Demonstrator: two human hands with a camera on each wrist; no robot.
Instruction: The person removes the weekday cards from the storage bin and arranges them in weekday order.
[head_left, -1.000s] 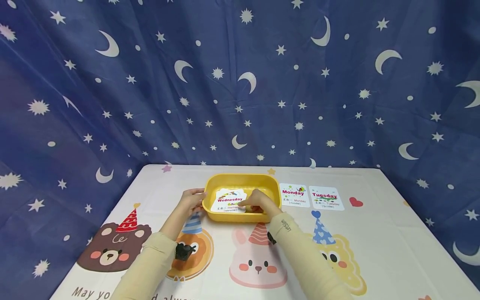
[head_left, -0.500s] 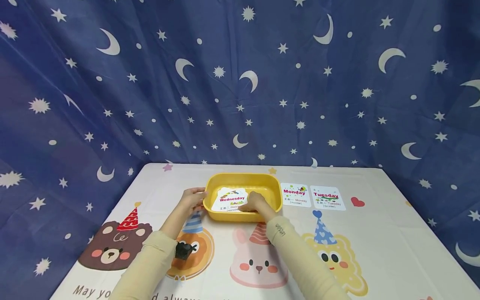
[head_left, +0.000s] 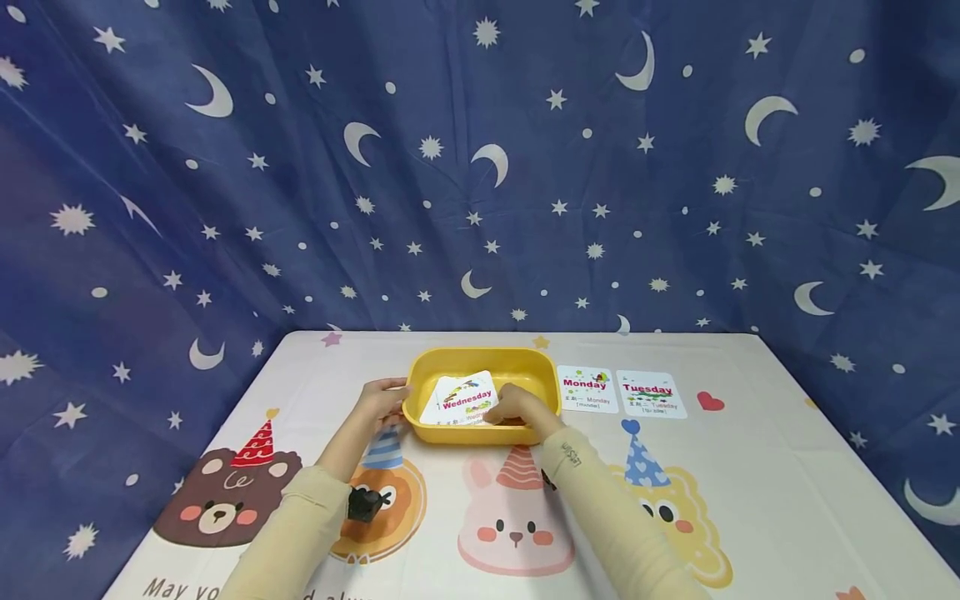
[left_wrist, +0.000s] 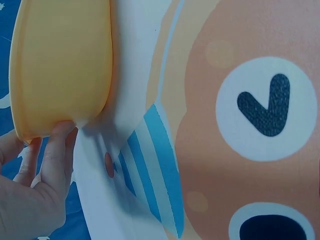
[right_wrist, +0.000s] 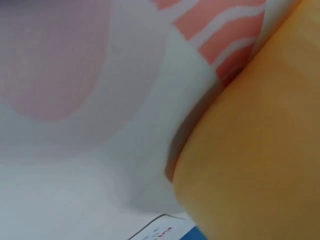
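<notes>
A yellow plastic tray [head_left: 450,434] stands toward the back of the table. At its left end my left hand [head_left: 381,403] holds the rim; in the left wrist view this hand [left_wrist: 35,195] has its fingers against the outer wall. Inside the tray lies a white Wednesday card [head_left: 467,400], tilted, with another white edge showing beneath it. Reaching over the front wall, my right hand [head_left: 517,403] pinches the card's lower right corner, its fingertips partly hidden. The right wrist view shows the tray's outer wall [right_wrist: 260,150] but not the hand.
Right of the tray, a Monday card [head_left: 588,390] and a Tuesday card [head_left: 651,394] lie side by side on the table. The white tablecloth [head_left: 780,500] has printed cartoon animals. A blue star-and-moon curtain [head_left: 480,275] hangs behind.
The Wednesday card has turned counterclockwise in the tray, its right side swinging up, with my right hand at its corner. My left hand keeps its hold on the rim.
</notes>
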